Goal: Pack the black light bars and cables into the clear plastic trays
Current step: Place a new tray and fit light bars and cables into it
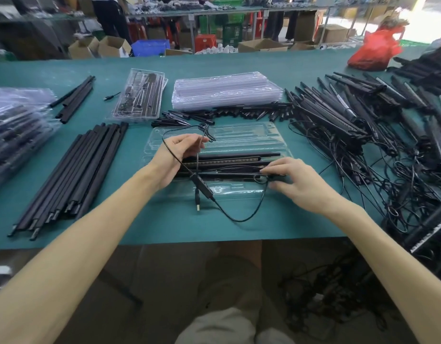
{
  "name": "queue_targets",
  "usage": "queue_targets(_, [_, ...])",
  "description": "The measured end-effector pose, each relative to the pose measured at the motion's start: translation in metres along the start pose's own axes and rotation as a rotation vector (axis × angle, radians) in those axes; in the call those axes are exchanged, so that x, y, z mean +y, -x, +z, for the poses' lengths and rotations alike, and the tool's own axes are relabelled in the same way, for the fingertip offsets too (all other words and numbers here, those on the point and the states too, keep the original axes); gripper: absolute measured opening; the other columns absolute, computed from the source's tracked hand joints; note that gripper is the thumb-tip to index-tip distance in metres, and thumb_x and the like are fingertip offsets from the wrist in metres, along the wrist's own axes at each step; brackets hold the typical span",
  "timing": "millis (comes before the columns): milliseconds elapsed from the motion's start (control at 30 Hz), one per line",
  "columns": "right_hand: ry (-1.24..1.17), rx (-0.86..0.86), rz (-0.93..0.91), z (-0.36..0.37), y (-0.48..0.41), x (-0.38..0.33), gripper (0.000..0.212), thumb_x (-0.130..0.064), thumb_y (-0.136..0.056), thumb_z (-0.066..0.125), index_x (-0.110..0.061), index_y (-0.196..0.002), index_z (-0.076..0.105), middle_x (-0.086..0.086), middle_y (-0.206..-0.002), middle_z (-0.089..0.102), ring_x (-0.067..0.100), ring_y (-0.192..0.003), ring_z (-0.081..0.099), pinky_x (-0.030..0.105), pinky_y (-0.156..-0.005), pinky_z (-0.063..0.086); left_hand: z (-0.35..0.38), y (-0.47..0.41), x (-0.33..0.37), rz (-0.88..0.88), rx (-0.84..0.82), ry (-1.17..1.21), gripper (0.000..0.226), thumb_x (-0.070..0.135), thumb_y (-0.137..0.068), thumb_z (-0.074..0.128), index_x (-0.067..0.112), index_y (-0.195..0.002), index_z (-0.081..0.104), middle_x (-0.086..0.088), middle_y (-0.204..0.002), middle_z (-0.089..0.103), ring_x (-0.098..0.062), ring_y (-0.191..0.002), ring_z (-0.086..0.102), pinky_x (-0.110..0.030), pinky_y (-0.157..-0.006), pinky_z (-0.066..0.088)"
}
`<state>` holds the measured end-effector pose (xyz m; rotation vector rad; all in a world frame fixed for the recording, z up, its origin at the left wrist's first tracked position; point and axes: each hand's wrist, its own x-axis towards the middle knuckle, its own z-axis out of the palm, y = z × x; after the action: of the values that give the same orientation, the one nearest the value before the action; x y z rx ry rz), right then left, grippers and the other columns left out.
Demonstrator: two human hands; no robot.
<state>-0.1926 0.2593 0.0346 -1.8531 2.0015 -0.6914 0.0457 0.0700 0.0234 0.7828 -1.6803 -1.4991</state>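
Trainee: Cable first: why was it held up off the clear plastic tray?

Packer: To manage slack, I'd judge. The left hand, over the tray's left end, pinched it between thumb and fingertips so the loop could be gathered for tucking in. The inline controller and USB plug hung over the tray's near edge, with the plug pointing toward the person.

Trainee: And the right hand?

Packer: At the tray's right end, fingers curled, apparently pinching the same cable beside the ends of the light bars, probably to steady them.

Trainee: Which way did those light bars run?

Packer: Lengthwise in the tray's middle, long axis left to right, parallel to the bench edge. Empty trays were stacked beyond the tray, and a heap of unpacked bars lay to its right.
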Motion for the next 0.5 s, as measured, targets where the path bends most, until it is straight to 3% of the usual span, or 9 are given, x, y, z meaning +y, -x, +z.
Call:
queue_targets(100, [0.016, -0.114, -0.014, -0.011, 0.003, -0.017, 0.050, 0.002, -0.091, 0.054, -0.014, -0.138, 0.061, -0.005, -0.152, 0.046, 0.003, -0.133, 0.045, 0.020, -0.108, 0.032, 0.001, -0.001, -0.001, -0.006, 0.025, -0.002, 0.025, 0.019, -0.104, 0.053, 0.006, -0.108, 0.073, -0.007, -0.103, 0.072, -0.014, -0.097, 0.064, -0.027, -0.097, 0.050])
queue_targets(167, [-0.044, -0.122, -0.034, -0.018, 0.007, -0.034, 0.056, 0.004, -0.088, 0.047, -0.017, -0.139, 0.060, -0.013, -0.153, 0.043, -0.016, -0.105, 0.053, 0.013, -0.092, 0.042, 0.003, -0.001, -0.001, -0.007, 0.034, -0.018, 0.025, 0.020, -0.104, 0.054, 0.007, -0.106, 0.074, -0.008, -0.105, 0.073, -0.015, -0.099, 0.065, -0.028, -0.099, 0.050])
queue_targets(233, [-0.165, -0.092, -0.083, -0.021, 0.013, -0.055, 0.058, 0.005, -0.086, 0.045, -0.020, -0.135, 0.063, -0.017, -0.147, 0.048, -0.013, -0.086, 0.060, 0.009, -0.075, 0.047, 0.003, -0.002, -0.002, -0.008, 0.043, -0.011, 0.024, 0.019, -0.104, 0.054, 0.008, -0.104, 0.075, -0.006, -0.103, 0.074, -0.015, -0.098, 0.066, -0.028, -0.099, 0.050])
queue_targets(300, [-0.216, -0.049, -0.140, -0.014, 0.015, -0.077, 0.051, 0.000, -0.088, 0.047, -0.021, -0.130, 0.067, -0.015, -0.138, 0.058, -0.013, -0.101, 0.059, 0.004, -0.086, 0.044, 0.003, -0.002, -0.003, -0.006, 0.048, -0.009, 0.024, 0.019, -0.104, 0.054, 0.009, -0.102, 0.075, -0.006, -0.103, 0.074, -0.015, -0.097, 0.066, -0.029, -0.099, 0.050])
queue_targets(367, [-0.160, -0.018, -0.159, 0.003, 0.012, -0.095, 0.038, -0.011, -0.093, 0.051, -0.018, -0.126, 0.068, -0.008, -0.124, 0.068, -0.001, -0.109, 0.061, 0.010, -0.090, 0.045, 0.004, -0.002, -0.004, -0.001, 0.053, -0.002, 0.024, 0.018, -0.104, 0.053, 0.010, -0.101, 0.075, -0.005, -0.102, 0.074, -0.014, -0.097, 0.066, -0.029, -0.100, 0.050])
queue_targets(500, [0.019, -0.117, -0.099, 0.046, -0.004, -0.113, 0.026, -0.026, -0.099, 0.059, -0.011, -0.121, 0.062, 0.006, -0.115, 0.064, 0.025, -0.107, 0.059, 0.043, -0.094, 0.049, 0.005, -0.003, -0.004, 0.000, 0.064, 0.022, 0.023, 0.017, -0.103, 0.054, 0.011, -0.098, 0.076, -0.003, -0.101, 0.075, -0.014, -0.096, 0.066, -0.028, -0.099, 0.051])
